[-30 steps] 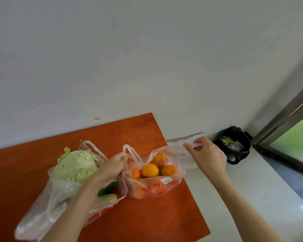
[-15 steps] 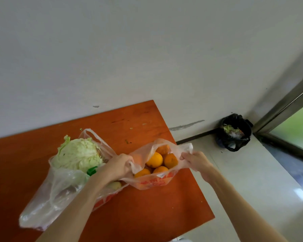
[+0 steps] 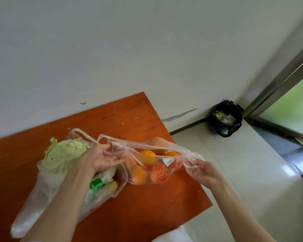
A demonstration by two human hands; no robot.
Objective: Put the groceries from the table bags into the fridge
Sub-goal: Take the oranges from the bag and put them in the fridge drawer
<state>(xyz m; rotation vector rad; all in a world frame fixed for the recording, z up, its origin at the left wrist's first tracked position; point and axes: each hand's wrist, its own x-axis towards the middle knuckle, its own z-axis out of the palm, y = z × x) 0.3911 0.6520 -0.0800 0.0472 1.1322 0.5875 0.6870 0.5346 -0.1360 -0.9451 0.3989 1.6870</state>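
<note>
**Orange bag stretched between your hands**

The clear bag of oranges [image 3: 152,169] sits at the table's [image 3: 129,119] right edge. Your left hand [image 3: 101,158] grips its left handle; your right hand [image 3: 202,172] pinches the right one. A cabbage bag [image 3: 47,189] lies left.

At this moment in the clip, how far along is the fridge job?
Nothing looks put away yet; no fridge is in view. In hand: the left hand and right hand stretch the handles of the bag of oranges, each with a grip on the plastic. Left: the oranges, plus the second bag holding the cabbage on the table.
</note>
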